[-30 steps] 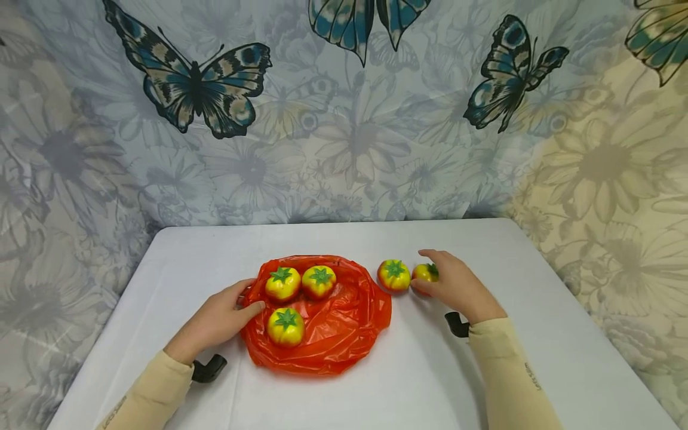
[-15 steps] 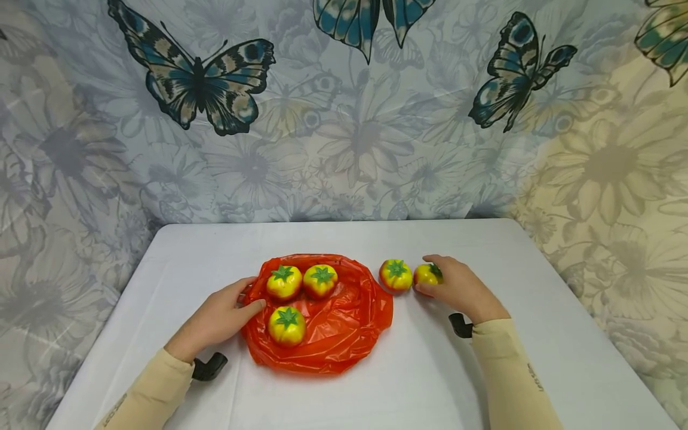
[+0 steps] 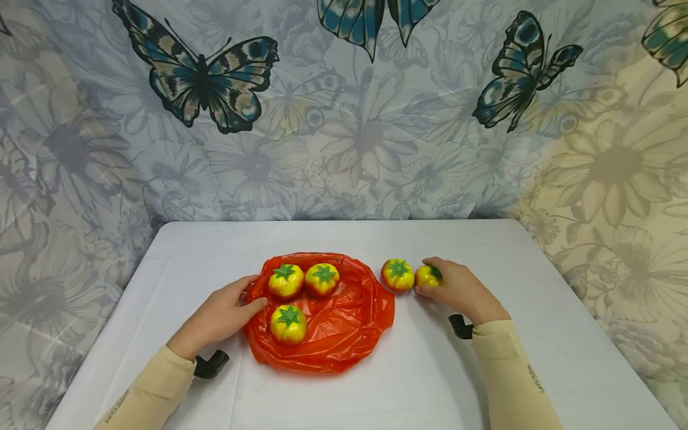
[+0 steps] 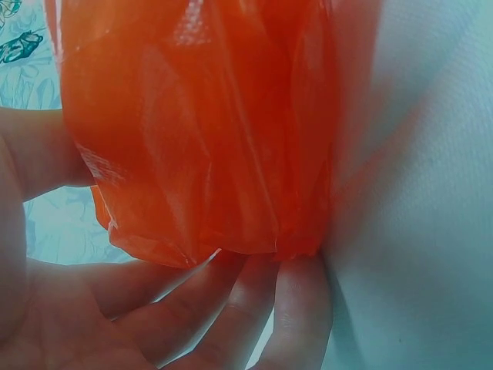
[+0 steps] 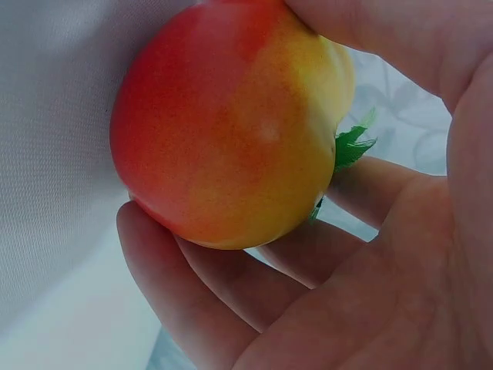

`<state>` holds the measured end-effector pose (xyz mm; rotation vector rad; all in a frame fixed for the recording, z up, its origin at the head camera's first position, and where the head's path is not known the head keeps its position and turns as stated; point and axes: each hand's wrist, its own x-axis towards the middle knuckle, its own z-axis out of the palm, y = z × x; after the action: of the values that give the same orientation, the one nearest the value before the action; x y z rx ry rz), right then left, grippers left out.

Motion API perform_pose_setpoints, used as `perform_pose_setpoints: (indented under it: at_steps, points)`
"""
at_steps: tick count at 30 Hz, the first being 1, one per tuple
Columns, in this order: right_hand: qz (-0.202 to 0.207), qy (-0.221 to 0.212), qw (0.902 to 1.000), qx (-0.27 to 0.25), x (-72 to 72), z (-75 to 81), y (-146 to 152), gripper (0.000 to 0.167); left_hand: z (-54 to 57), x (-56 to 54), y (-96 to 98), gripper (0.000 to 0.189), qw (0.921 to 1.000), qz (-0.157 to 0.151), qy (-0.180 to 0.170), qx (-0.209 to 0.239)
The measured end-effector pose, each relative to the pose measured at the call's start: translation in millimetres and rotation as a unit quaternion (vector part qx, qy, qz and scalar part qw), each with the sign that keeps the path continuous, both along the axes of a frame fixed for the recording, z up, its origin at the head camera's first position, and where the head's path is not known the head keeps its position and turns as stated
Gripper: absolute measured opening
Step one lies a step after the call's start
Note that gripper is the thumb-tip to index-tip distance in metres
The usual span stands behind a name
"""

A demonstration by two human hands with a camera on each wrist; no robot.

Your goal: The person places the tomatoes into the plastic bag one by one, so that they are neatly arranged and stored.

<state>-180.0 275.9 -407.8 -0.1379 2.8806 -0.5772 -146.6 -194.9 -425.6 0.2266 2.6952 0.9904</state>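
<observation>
A red plastic bag [image 3: 344,334], opened wide, sits on the white table with three red-and-yellow tomatoes inside, one of them the front tomato [image 3: 288,326]. My left hand [image 3: 217,316] grips the bag's left side; in the left wrist view its thumb [image 4: 46,154] and fingers [image 4: 300,308] lie against the red plastic. Right of the bag, a tomato [image 3: 397,276] with a green leafy top stands on the table. Beside it, my right hand [image 3: 462,289] holds another tomato [image 3: 428,275]. Close up, thumb and fingers curl round this tomato [image 5: 223,131], which appears to touch the cloth.
The white-covered table [image 3: 333,400] reaches back to a wall [image 3: 349,149] hung with flower and butterfly fabric. Dark wrist-worn pieces, such as the one below the left wrist [image 3: 212,364], stick out under both sleeves.
The right hand's fingers have closed in round the far-right tomato. The left hand stays on the bag, and the whole scene drifts slightly in the view.
</observation>
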Motion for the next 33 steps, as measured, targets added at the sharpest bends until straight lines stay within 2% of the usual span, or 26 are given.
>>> perform_pose_setpoints:
  at_steps: [7, 17, 25, 33]
  points:
    - [-0.002, 0.003, 1.0, 0.006, -0.8, 1.7, 0.9, 0.074, -1.5, 0.3, 0.3, 0.067, 1.0, 0.004, -0.003, 0.003]
    - [-0.001, 0.033, 0.9995, 0.001, 2.8, 9.3, 7.9, 0.073, -0.8, -0.2, 1.0, 0.068, 1.0, 0.005, -0.001, -0.001]
    - [0.008, 0.045, 0.999, 0.001, 8.8, 26.1, 0.4, 0.073, -0.1, -0.3, 1.5, 0.068, 1.0, 0.004, 0.002, 0.0]
    - [0.018, 0.059, 0.9981, -0.009, 24.2, 46.7, -20.9, 0.071, -0.7, -0.6, 0.2, 0.068, 1.0, 0.002, 0.0, -0.003]
